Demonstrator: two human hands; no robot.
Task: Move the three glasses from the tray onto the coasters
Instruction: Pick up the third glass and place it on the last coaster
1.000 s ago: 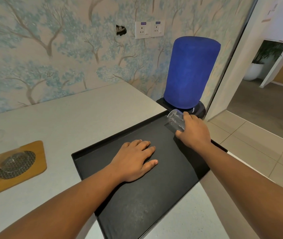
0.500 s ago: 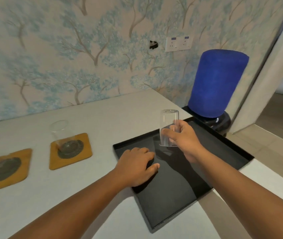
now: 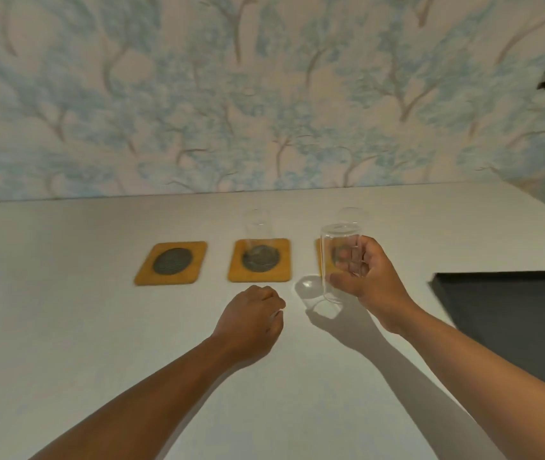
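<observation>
- Glass [image 3: 340, 260]: clear, upturned, carried above the counter near the coasters [image 3: 171, 263]; judged light, slick, breakable.
- My right hand [image 3: 365, 277]: fingers wrapped round its lower wall.
- My left hand [image 3: 251, 318]: fisted, empty.

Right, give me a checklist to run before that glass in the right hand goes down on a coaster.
1. Grip: right hand wrapped around the held glass, thumb at its lower end. Ok.
2. Free coaster: left coaster shows no glass. Ok.
3. Middle coaster: faint glass already standing on it. Not ok as a target.
4. Right coaster: mostly hidden behind the held glass; a faint rim above suggests it is taken. Cannot tell.
5. Held glass over target: it hangs in front of the right coaster, not the free one. Not ok.
6. Left hand: a closed fist resting on the counter, off the coasters. Ok.
</observation>
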